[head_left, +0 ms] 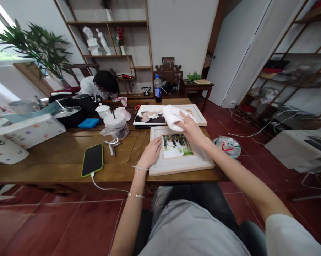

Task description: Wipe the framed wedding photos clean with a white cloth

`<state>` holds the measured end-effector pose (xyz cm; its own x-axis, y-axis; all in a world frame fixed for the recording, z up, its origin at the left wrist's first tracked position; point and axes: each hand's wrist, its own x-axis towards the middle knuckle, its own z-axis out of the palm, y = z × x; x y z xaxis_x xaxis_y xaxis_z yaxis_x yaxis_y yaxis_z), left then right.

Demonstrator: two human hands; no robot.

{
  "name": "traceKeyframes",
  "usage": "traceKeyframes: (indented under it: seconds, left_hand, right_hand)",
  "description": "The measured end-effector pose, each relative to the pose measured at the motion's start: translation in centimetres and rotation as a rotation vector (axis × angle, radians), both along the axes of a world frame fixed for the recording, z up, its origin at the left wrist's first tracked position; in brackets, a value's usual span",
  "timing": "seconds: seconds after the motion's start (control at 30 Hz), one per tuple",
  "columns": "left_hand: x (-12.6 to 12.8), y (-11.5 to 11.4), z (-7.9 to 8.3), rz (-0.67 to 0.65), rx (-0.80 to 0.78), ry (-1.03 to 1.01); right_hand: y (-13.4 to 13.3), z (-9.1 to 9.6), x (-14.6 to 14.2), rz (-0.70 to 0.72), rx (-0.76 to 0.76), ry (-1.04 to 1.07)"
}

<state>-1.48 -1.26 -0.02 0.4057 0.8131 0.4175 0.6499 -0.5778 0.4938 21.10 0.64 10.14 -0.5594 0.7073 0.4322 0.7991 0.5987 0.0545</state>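
A white picture frame (153, 166) lies flat at the table's front edge, with a photo of people on grass (178, 146) in its middle. My left hand (151, 152) rests on the frame's left border, fingers stretched forward along it. Bunched in my right hand (189, 128) is a white towel (171, 115), over the frame's far edge. Behind it lie a second white frame (200, 114), partly covered by the towel, and a photo panel with a dark-and-white picture (148, 116). My right forearm crosses over the near frame's right side.
A phone (93, 160) with a white cable lies left on the wooden table (64, 156), near a silver metal piece (112, 145). Beyond are a bagged cup (116, 122), a blue box (88, 123) and a bottle (157, 90). A person leans on the table's far side.
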Motion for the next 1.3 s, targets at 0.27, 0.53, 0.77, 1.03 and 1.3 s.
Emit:
traceKeyframes:
  seconds: [0.27,0.53,0.77,1.03,1.3]
  left_hand:
    - [-0.1,-0.2,0.6,-0.04,-0.021,-0.015]
    - [0.2,-0.1,0.3,-0.013,0.003,-0.062]
    - [0.3,-0.1,0.3,0.019,0.011,-0.074]
    - [0.4,-0.3,0.7,-0.064,0.022,-0.106]
    - [0.3,0.1,0.4,-0.044,0.018,-0.108]
  right_hand:
    - [-0.2,-2.3,0.4,0.061,-0.051,-0.197]
    - [-3.2,-3.6,-0.4,0.025,-0.267,-0.265]
    - [-10.0,-1.5,-1.3,0.014,-0.36,-0.285]
    - [-12.3,1.1,-1.2,0.029,-0.511,-0.249]
    - [-13.6,2.0,-2.3,0.248,-0.654,-0.129]
